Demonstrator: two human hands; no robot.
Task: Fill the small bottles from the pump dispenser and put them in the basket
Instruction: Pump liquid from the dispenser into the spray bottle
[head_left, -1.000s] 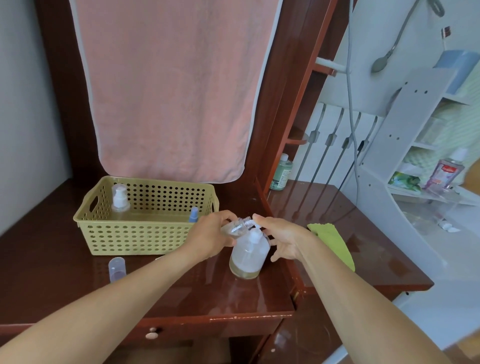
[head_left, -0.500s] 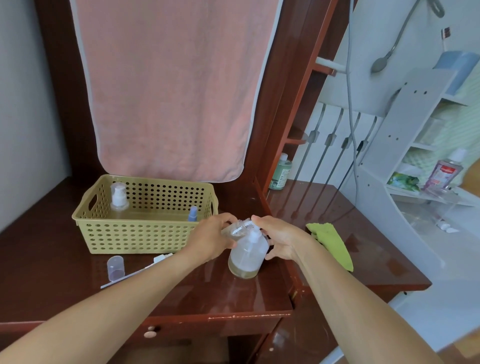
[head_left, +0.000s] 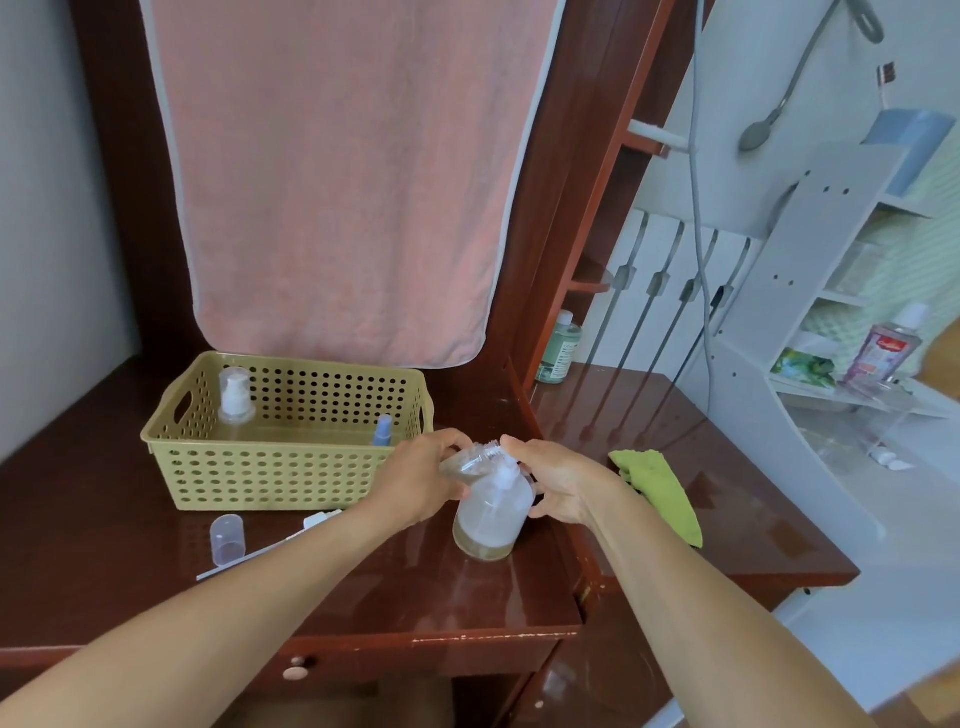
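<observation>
Left hand (head_left: 415, 483) grips a small bottle (head_left: 467, 460), tilted against the top of the pump dispenser (head_left: 491, 519); right hand (head_left: 558, 480) curls round that top; basket (head_left: 270, 478) just beside.

Shows a pink towel (head_left: 337, 182) hanging far back. Has a green cloth (head_left: 660, 493) lying right on the wooden table (head_left: 104, 519), a green bottle (head_left: 560, 353) farther back, and perhaps a pink bottle (head_left: 883, 353) on the white shelf (head_left: 800, 291).

Your left forearm has slid slightly lower, uncovering a thin white tube (head_left: 319, 519) lying on the surface just beside the clear cap (head_left: 227, 538). Your left hand (head_left: 415, 480), holding the small bottle (head_left: 470, 460), and your right hand (head_left: 563, 483), on the pump dispenser (head_left: 493, 517), have edged a touch toward you.
</observation>
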